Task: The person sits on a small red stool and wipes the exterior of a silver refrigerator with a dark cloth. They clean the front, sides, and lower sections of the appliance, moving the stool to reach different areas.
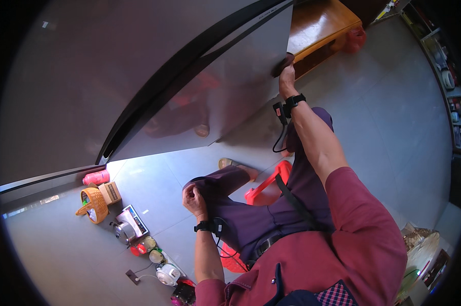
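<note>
My right hand (287,77) presses a dark brown cloth (282,65) to the right edge of the lower door (249,69) of a large glossy grey refrigerator. A long dark curved handle strip (165,72) runs between this door and the upper one (81,69). My left hand (194,201) rests on my left knee, its fingers curled in and nothing visible in them. Both wrists wear black straps with small cabled devices. I sit with knees apart over a red plastic stool (265,191), close to the door.
Behind the refrigerator's right edge stands a varnished wooden table (322,23), with a red plastic bag (356,39) beside it. Along the left wall are a pink bottle (96,177), a wicker basket (96,202), a cardboard box (110,192), a metal pot (124,232), jars (148,243) and a white kettle (168,274). Shelves (446,80) line the far right.
</note>
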`<state>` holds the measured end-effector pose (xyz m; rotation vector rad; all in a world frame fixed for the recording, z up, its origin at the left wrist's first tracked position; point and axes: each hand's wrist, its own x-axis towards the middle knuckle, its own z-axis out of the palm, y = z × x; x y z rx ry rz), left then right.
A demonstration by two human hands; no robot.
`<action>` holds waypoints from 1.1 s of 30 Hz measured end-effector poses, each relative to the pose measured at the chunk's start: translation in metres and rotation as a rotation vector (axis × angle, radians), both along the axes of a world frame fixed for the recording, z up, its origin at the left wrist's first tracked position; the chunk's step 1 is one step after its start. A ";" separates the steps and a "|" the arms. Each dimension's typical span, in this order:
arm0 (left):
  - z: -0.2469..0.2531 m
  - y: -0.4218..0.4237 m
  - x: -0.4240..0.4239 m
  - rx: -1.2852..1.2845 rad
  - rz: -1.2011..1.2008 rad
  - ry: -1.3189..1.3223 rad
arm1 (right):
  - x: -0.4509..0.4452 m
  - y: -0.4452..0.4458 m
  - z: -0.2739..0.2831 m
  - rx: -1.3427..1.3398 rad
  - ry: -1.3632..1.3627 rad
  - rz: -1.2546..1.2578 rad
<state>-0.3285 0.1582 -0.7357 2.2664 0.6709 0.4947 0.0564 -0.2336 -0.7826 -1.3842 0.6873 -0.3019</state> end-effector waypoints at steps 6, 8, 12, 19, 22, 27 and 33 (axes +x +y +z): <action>0.008 -0.011 0.015 -0.025 -0.025 0.007 | -0.005 0.067 -0.016 0.580 -0.654 -0.116; 0.001 0.001 -0.008 0.001 0.025 0.010 | -0.090 0.178 0.053 -0.259 -0.388 0.078; 0.003 -0.001 -0.003 0.020 0.008 0.017 | -0.171 0.259 0.139 -0.310 -0.375 0.287; 0.004 -0.002 -0.002 -0.025 0.048 -0.034 | -0.068 0.165 0.039 -1.665 0.429 0.421; -0.004 0.004 -0.013 -0.098 0.108 -0.018 | -0.022 0.085 0.058 -1.958 0.711 0.437; 0.003 0.002 -0.015 -0.155 0.118 -0.068 | -0.020 0.087 0.099 -1.870 0.962 0.581; 0.008 0.000 -0.007 -0.109 0.080 -0.058 | -0.121 0.237 0.081 -1.182 0.018 0.459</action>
